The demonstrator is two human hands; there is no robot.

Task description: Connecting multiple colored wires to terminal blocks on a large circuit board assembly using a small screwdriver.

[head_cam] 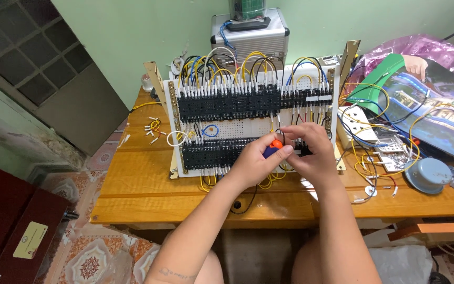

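Two hands work at the middle of the table, the left hand [256, 160] and the right hand [311, 150], sharing one screwdriver [273, 148] with an orange and blue handle. Just behind them stands one white wiring panel [248, 123] carrying two rows of black terminal blocks [227, 102]. Beyond the panel sits one metal case [249, 36]. Well off to the right of the hands lie one round grey-blue disc [427, 174] and one white power strip [361, 129]. The loose wire ends [152, 129] left of the hands are too small to count.
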